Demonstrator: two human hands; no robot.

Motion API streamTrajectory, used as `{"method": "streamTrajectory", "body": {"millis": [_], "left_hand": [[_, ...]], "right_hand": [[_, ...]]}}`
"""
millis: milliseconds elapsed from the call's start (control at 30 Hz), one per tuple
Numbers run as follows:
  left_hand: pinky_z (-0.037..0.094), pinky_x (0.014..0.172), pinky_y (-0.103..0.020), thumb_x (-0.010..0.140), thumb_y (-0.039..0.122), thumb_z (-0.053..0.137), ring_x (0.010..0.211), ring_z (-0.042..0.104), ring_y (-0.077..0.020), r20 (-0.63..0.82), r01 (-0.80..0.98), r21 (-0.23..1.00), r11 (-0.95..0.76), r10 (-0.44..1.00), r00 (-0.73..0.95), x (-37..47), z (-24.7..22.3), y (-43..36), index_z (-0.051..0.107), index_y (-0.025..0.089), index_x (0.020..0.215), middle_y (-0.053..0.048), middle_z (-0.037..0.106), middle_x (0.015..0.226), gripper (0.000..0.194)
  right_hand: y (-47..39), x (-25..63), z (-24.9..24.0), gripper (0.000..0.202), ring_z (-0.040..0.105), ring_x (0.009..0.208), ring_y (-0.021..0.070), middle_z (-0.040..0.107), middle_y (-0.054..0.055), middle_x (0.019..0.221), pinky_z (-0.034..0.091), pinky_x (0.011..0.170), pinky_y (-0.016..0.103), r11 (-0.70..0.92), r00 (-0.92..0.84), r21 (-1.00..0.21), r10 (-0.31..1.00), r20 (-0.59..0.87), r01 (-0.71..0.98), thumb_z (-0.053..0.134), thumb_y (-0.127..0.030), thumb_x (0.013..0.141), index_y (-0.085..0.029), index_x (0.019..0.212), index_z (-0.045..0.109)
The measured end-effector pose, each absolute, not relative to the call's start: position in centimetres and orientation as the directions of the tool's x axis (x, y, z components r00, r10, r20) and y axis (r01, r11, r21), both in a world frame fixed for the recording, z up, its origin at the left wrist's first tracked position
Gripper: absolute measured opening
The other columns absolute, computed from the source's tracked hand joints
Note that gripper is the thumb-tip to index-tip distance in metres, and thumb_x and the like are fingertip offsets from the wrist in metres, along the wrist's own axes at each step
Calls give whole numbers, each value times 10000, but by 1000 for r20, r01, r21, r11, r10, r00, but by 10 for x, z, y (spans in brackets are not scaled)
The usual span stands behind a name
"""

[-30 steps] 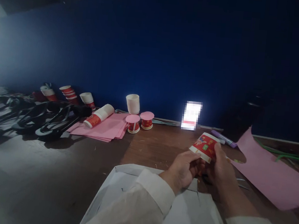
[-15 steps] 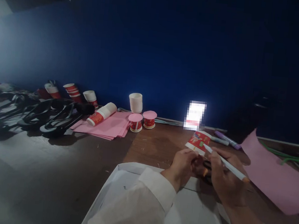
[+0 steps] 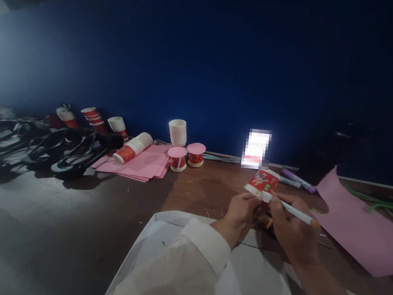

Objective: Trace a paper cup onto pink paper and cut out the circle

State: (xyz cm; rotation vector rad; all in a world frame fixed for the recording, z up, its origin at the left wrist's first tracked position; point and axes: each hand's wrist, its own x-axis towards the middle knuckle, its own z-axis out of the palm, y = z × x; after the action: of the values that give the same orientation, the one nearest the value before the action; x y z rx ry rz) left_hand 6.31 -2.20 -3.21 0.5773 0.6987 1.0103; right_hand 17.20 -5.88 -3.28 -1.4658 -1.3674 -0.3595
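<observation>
A red paper cup piece (image 3: 265,181) with a printed picture and a white edge is pinched in my left hand (image 3: 240,214) by its lower edge. My right hand (image 3: 295,226) holds a white marker (image 3: 296,212) with an orange end. The marker's other end lies at the white edge of the red piece, close to my left fingertips. Beneath my hands, dark scissors (image 3: 269,226) are partly hidden. Below them is a white box lid or tray (image 3: 176,217).
Two red cups topped with pink discs (image 3: 197,149) stand mid-table by a white cup (image 3: 177,132). Pink sheets (image 3: 135,167) and black straps or frames (image 3: 74,154) lie left. On the right are markers (image 3: 299,180), a pink sheet (image 3: 358,232) and green stems (image 3: 368,199). A glowing screen (image 3: 256,148) stands behind.
The marker's front end has moved down from the printed side to the white edge of the red piece. My right hand has shifted slightly left, and the red piece is tilted a little differently.
</observation>
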Motion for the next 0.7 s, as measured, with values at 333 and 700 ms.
{"method": "streamTrajectory", "body": {"millis": [333, 700], "left_hand": [[344, 537, -233, 565, 267, 772, 554, 496, -102, -226, -525, 744, 413, 895, 384, 64, -36, -19, 618, 168, 618, -1, 580, 583, 190], [361, 535, -235, 624, 375, 865, 522, 460, -92, -185, -513, 776, 365, 911, 369, 64, -44, -15, 601, 170, 613, 27, 520, 549, 334]], "right_hand": [[-58, 174, -35, 255, 705, 744, 226, 757, 65, 830, 518, 711, 341, 186, 304, -470, 552, 776, 863, 588, -430, 947, -212, 898, 710], [-58, 170, -33, 234, 701, 698, 200, 750, 40, 786, 511, 661, 304, 204, 268, -457, 583, 767, 866, 588, -410, 938, -221, 867, 706]]}}
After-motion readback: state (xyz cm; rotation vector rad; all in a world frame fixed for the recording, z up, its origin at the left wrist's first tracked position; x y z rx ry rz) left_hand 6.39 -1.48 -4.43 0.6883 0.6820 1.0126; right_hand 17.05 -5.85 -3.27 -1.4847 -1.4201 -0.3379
